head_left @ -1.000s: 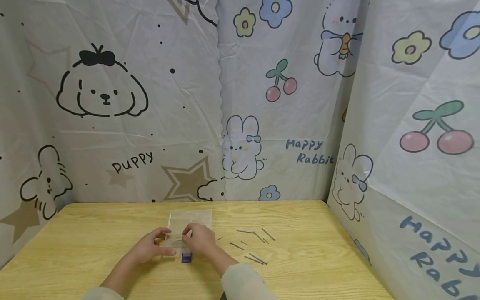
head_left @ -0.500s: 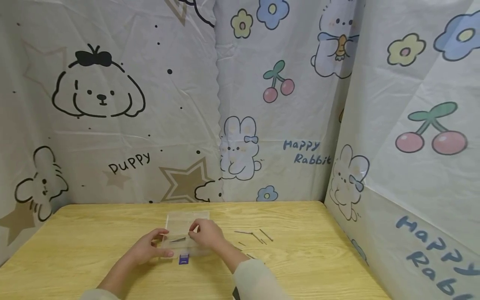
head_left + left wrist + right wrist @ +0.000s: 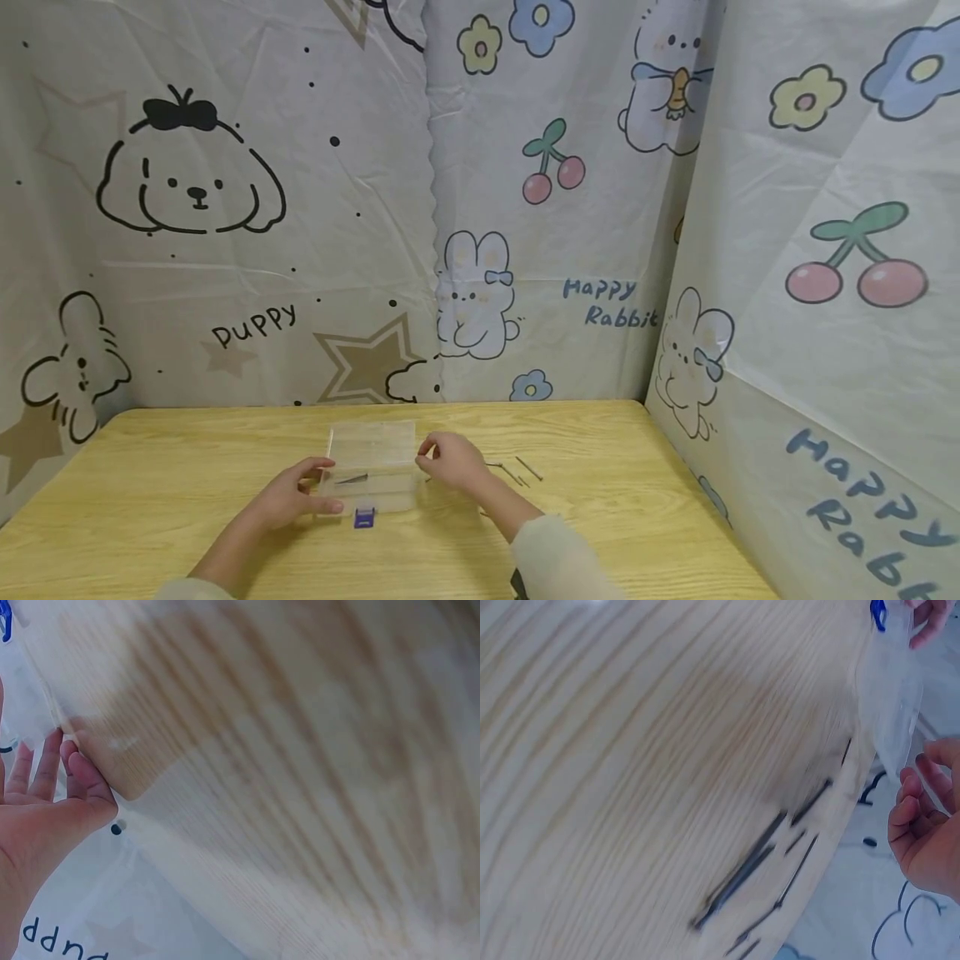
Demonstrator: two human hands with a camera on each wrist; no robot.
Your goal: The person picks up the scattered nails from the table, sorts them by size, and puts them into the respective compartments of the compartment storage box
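A clear plastic box [image 3: 375, 500] stands on the table with its lid [image 3: 372, 443] folded back and a blue latch [image 3: 364, 518] hanging at its front. Inside, toward the left, lie thin dark nails [image 3: 352, 479]; their count is unclear. My left hand [image 3: 288, 493] holds the box's left side, thumb at the front and fingers farther back. Just right of the lid is my right hand [image 3: 456, 461], its fingers loosely bent, and the right wrist view shows nothing between them. Several loose nails [image 3: 742, 874] lie on the table right of the box, partly hidden by my right arm in the head view.
The wood-grain table [image 3: 187, 467] ends at a printed curtain [image 3: 360, 250] behind it. Another curtain [image 3: 810, 367] hangs along the right side.
My right hand has moved from over the box's compartments to the right, past its edge. The nails inside the box are now uncovered. My left hand keeps its hold.
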